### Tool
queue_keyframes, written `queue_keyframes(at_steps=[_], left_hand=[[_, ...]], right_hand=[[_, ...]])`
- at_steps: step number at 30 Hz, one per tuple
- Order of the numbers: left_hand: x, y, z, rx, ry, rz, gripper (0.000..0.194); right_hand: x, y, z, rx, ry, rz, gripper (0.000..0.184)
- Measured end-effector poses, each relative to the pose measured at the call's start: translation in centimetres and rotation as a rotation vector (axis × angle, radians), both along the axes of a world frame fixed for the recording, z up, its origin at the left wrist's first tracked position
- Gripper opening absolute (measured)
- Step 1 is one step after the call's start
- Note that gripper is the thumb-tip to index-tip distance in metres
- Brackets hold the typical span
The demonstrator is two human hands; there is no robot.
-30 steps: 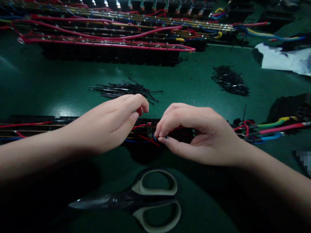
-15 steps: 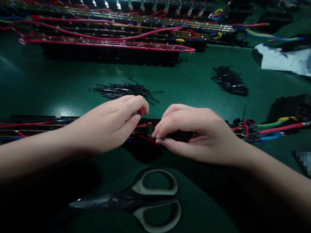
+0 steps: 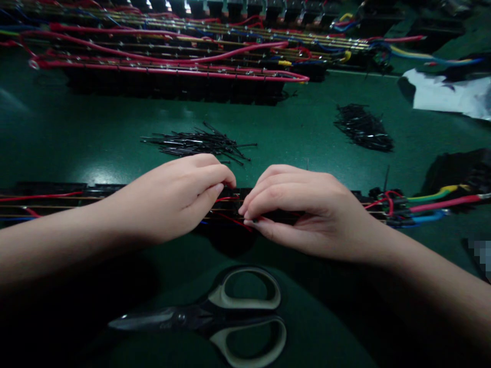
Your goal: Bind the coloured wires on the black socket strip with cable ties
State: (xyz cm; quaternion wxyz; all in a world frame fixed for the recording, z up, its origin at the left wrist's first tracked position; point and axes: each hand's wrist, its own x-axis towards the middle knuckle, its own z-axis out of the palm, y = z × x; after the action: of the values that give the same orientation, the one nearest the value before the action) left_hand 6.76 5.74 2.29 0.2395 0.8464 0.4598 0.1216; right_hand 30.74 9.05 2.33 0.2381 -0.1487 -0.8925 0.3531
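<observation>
A long black strip with red, blue and yellow wires [image 3: 46, 202] lies across the green table in front of me. My left hand [image 3: 176, 197] rests on its middle with fingers curled and pinched together. My right hand [image 3: 303, 209] sits just to the right, thumb and fingertips pinched on the wires at the strip's middle. What the left fingers pinch is hidden. The wire bundle's right end [image 3: 418, 207] fans out in red, yellow and blue.
Grey-handled scissors [image 3: 215, 319] lie closed near the front edge. A loose pile of black cable ties [image 3: 195, 142] is just beyond my hands, another pile [image 3: 362, 128] at right. More wired strips [image 3: 172, 61] fill the back. White paper [image 3: 448, 94] lies far right.
Both hands have sunk slightly onto the strip, and their fingertips have drawn closer together. The left forefinger has dropped from its raised pinch.
</observation>
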Motion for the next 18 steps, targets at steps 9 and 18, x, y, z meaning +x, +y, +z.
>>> queue_keyframes(at_steps=[9, 18], left_hand=[[-0.02, 0.12, 0.09, 0.002, 0.013, 0.007, 0.038], [0.28, 0.17, 0.42, -0.021, 0.079, 0.018, 0.043]], right_hand=[[-0.19, -0.03, 0.03, 0.044, 0.006, -0.014, 0.012], [-0.35, 0.11, -0.08, 0.038, -0.009, -0.023, 0.016]])
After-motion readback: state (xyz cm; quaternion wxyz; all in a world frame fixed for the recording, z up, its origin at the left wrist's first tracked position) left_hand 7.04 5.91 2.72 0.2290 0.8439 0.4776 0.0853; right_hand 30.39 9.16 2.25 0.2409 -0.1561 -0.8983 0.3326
